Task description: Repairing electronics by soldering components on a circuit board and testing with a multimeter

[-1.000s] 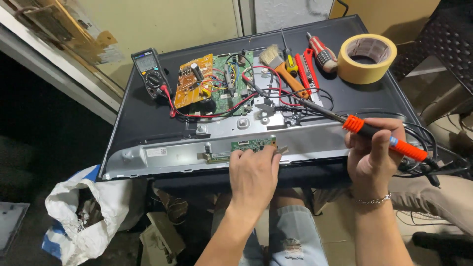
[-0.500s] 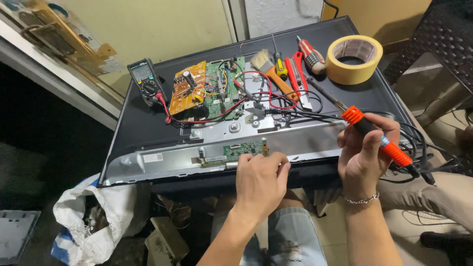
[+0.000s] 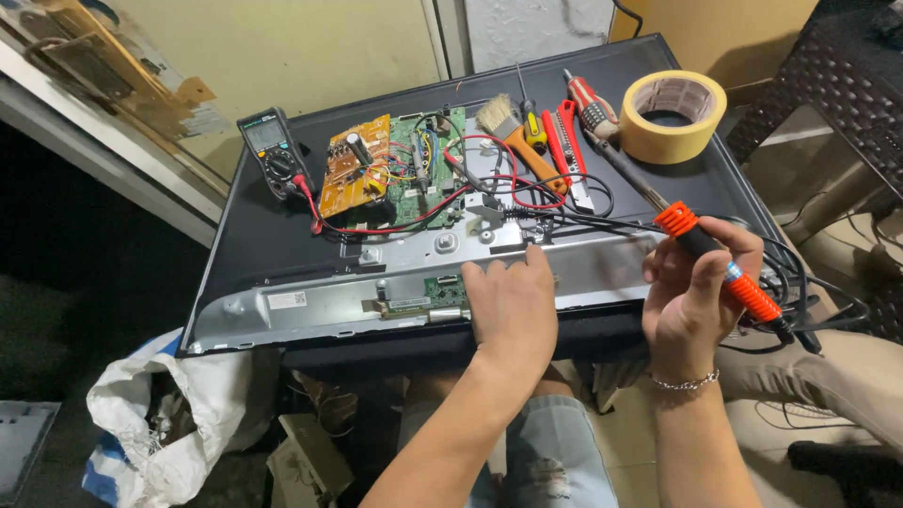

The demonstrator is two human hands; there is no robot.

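Where the head view looks down, a black flat-screen panel [image 3: 254, 235] lies face down across the person's lap, its far left corner cut off behind a pale wall and its near edge hidden by the forearms; the left hand [image 3: 513, 306] lies flat, fingers together and closed on nothing, on the silver metal strip [image 3: 329, 301] along the panel's near edge, covering the right part of a small green circuit strip [image 3: 442, 292], so what lies under the palm cannot be made out; the right hand [image 3: 696, 292] is clamped around the orange-and-black handle of a soldering iron [image 3: 715, 259], held above the near right corner, its thin dark tip [image 3: 625, 174] slanting toward the far edge; its black cord [image 3: 800, 292] loops off the right edge, partly out of sight; a tan circuit board [image 3: 353, 179] and a green circuit board [image 3: 428, 169] sit mid-panel, tangled in red and black wires that hide their lower edges; a black multimeter [image 3: 273, 150] lies at the far left, with bare black panel between it and the strip; a wooden-handled brush [image 3: 513, 136], red-handled tools [image 3: 564, 136] and a roll of yellow masking tape [image 3: 673, 118] crowd the far right corner; a white plastic bag [image 3: 160, 414] sits below the near left corner, its contents unclear.
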